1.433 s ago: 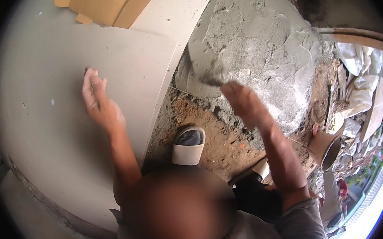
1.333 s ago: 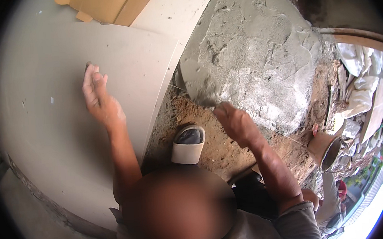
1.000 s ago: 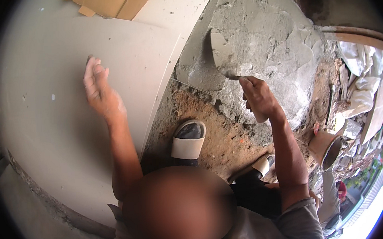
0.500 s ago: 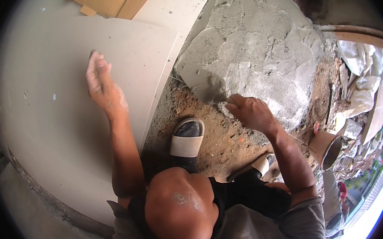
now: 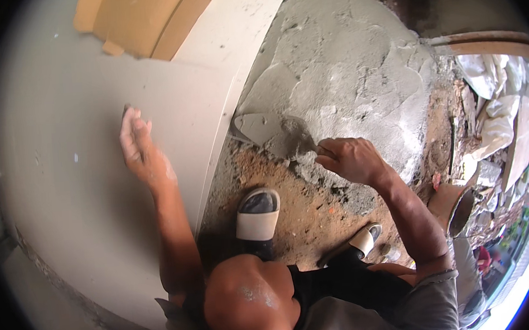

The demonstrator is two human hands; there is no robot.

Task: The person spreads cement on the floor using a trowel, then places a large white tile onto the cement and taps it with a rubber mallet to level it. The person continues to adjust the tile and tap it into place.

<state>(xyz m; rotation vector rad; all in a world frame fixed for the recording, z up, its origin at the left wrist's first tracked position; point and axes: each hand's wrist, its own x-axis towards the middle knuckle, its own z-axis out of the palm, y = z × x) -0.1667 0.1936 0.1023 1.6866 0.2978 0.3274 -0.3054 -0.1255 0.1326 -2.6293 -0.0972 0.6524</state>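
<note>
My right hand [image 5: 351, 159] is closed round the handle of a pointed trowel [image 5: 293, 133]. Its cement-smeared blade points left and lies against the near left edge of the wet grey mortar [image 5: 356, 66]. Most of the handle is hidden by my fingers. Off to the left, my left hand [image 5: 145, 146] hangs over a smooth pale panel [image 5: 83, 208]. Its fingers are loosely bent, dusted with pale powder, and hold nothing. Bare brown soil [image 5: 281, 234] lies between the mortar and my sandalled feet.
A flattened piece of brown cardboard [image 5: 135, 21] rests on the panel's far part. Near my right elbow lies a round open pot or pipe [image 5: 454, 207]. White plastic sheeting [image 5: 497, 118] and boards are heaped at the right. My left sandal [image 5: 258, 214] stands on the soil.
The trowel blade has turned to point more straight left and sits closer to the panel's edge along the mortar's near border. The whole view has shifted a little; my left hand keeps its pose.
</note>
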